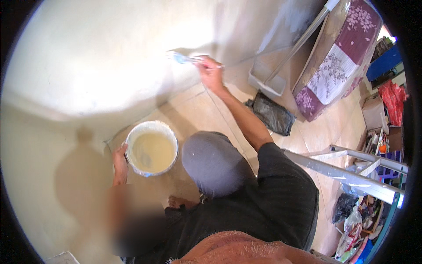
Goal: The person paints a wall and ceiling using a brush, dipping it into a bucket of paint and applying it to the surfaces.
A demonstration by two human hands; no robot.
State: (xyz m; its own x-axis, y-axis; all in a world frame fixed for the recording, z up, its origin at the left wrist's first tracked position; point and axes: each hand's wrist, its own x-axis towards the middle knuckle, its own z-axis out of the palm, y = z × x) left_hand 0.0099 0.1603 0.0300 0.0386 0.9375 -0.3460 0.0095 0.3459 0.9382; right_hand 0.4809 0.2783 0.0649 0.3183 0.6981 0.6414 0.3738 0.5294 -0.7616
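My right hand [212, 72] is stretched out to the wall, its fingers closed on the handle of a paintbrush [181, 58]. The pale bristle end is at the brightly lit white wall [101, 70]; glare hides whether it touches. On the left, my left hand [119, 159] grips the side of a white bucket [150, 126]. Pale yellowish liquid [154, 152] partly fills it, and its inner rim is smeared. Between the bucket and my right arm is my bent knee in grey cloth [215, 160].
A long-handled white dustpan [273, 83] stands by a black plastic bag [276, 115] on the tiles. Behind them leans a purple-and-white floral padded panel [332, 75]. A metal ladder [338, 172] lies across the right, before cluttered shelves and bags.
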